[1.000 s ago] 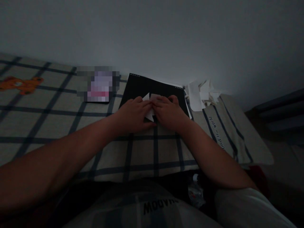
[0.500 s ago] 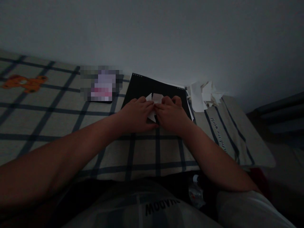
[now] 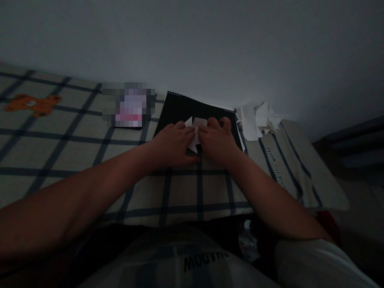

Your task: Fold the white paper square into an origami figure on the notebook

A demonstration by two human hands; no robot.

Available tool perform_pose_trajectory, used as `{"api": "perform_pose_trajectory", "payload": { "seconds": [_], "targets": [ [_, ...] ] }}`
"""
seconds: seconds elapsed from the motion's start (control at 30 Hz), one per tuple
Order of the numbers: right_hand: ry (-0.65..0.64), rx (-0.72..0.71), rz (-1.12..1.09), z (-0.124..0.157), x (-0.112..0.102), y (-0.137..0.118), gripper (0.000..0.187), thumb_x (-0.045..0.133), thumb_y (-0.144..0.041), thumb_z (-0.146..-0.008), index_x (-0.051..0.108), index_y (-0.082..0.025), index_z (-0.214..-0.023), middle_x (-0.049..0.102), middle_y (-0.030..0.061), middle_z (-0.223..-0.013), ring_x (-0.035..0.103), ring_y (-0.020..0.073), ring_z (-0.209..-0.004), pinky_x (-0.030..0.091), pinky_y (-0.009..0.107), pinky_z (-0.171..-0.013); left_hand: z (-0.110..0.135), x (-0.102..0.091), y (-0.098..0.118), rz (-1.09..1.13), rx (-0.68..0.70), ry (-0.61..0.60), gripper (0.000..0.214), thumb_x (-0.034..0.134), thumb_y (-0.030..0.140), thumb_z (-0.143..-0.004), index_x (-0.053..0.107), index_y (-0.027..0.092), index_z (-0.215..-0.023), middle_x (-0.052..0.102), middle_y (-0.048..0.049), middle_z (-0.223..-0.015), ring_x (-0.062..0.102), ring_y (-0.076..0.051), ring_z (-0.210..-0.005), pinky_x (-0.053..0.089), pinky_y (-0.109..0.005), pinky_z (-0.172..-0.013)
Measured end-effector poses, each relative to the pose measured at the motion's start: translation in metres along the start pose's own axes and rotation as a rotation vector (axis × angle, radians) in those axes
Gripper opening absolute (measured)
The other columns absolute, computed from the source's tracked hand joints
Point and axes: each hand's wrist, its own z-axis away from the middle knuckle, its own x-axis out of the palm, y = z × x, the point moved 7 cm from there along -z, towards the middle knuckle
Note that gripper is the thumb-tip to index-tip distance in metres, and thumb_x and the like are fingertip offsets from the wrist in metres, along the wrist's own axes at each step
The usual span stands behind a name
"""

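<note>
A small piece of folded white paper [image 3: 196, 138] lies on a black spiral-type pad [image 3: 183, 108], partly covered by both hands. From the left, my left hand [image 3: 174, 145] holds the paper down with its fingers together, its thumb stretched out near the pad's front edge. My right hand [image 3: 220, 144] is closed, its bent fingertips on the paper's right side. One pointed corner shows beside the left fingers and a squarer flap stands between the hands. The fold under the fingers is hidden.
A phone [image 3: 130, 108], partly blurred out, lies left of the pad. Crumpled and folded paper scraps [image 3: 264, 118] sit to the right, against the wall [image 3: 192, 48]. A checked cloth [image 3: 75, 120] with an orange bear figure [image 3: 33, 105] covers the surface. A clear bottle [image 3: 249, 244] is near my lap.
My right hand has shifted slightly to the right on the paper, uncovering a little more of its middle. My left hand stays in place.
</note>
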Motion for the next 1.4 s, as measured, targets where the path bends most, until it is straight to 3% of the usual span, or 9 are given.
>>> {"api": "perform_pose_trajectory", "payload": {
  "seconds": [0.37, 0.7, 0.87, 1.1, 1.2, 1.4],
  "targets": [
    [-0.021, 0.028, -0.001, -0.003, -0.004, -0.010, 0.041, 0.042, -0.007, -0.100, 0.077, -0.019, -0.116, 0.078, 0.0148, -0.116, 0.051, 0.0336, -0.133, 0.026, 0.058, -0.117, 0.001, -0.002, 0.003, 0.013, 0.001, 0.006, 0.079, 0.061, 0.066, -0.091, 0.058, 0.011, -0.148, 0.060, -0.0169, -0.154, 0.054, -0.039, -0.135, 0.047, -0.050, -0.109],
    [-0.031, -0.033, -0.111, 0.001, -0.006, -0.010, 0.039, 0.043, -0.011, -0.102, 0.075, -0.019, -0.124, 0.077, 0.0127, -0.124, 0.049, 0.0325, -0.136, 0.022, 0.060, -0.118, 0.002, -0.001, 0.002, 0.022, 0.004, 0.010, 0.078, 0.061, 0.067, -0.091, 0.059, 0.011, -0.146, 0.061, -0.0176, -0.153, 0.054, -0.039, -0.135, 0.046, -0.049, -0.109],
    [-0.007, 0.003, -0.183, 0.001, -0.007, -0.009, 0.037, 0.043, -0.015, -0.104, 0.077, -0.020, -0.116, 0.078, 0.0104, -0.124, 0.050, 0.0308, -0.135, 0.018, 0.060, -0.119, 0.004, -0.001, 0.000, 0.028, 0.007, 0.021, 0.077, 0.061, 0.065, -0.093, 0.057, 0.011, -0.149, 0.060, -0.0161, -0.154, 0.054, -0.038, -0.136, 0.046, -0.049, -0.109],
    [0.156, 0.039, -0.128, -0.001, -0.016, 0.006, 0.033, 0.048, -0.023, -0.104, 0.079, -0.028, -0.115, 0.075, 0.0069, -0.132, 0.047, 0.0314, -0.134, 0.018, 0.059, -0.117, 0.002, -0.002, 0.002, -0.039, -0.002, 0.148, 0.069, 0.050, 0.066, -0.098, 0.068, 0.010, -0.134, 0.069, -0.0180, -0.139, 0.057, -0.040, -0.130, 0.046, -0.053, -0.103],
    [0.165, 0.060, -0.088, -0.001, -0.016, 0.017, 0.032, 0.050, -0.024, -0.103, 0.080, -0.026, -0.114, 0.072, 0.0081, -0.137, 0.047, 0.0320, -0.133, 0.022, 0.058, -0.115, 0.002, -0.001, 0.000, -0.062, -0.022, 0.179, 0.073, 0.047, 0.070, -0.098, 0.070, 0.010, -0.133, 0.069, -0.0202, -0.138, 0.056, -0.041, -0.130, 0.045, -0.055, -0.103],
    [0.134, 0.052, -0.084, -0.003, -0.005, 0.031, 0.039, 0.045, -0.023, -0.105, 0.071, -0.027, -0.134, 0.067, 0.0083, -0.147, 0.047, 0.0324, -0.135, 0.028, 0.055, -0.111, 0.004, 0.005, -0.006, -0.069, -0.048, 0.200, 0.076, 0.047, 0.068, -0.099, 0.063, 0.010, -0.145, 0.065, -0.0221, -0.142, 0.054, -0.041, -0.134, 0.041, -0.056, -0.107]
  ]
}}
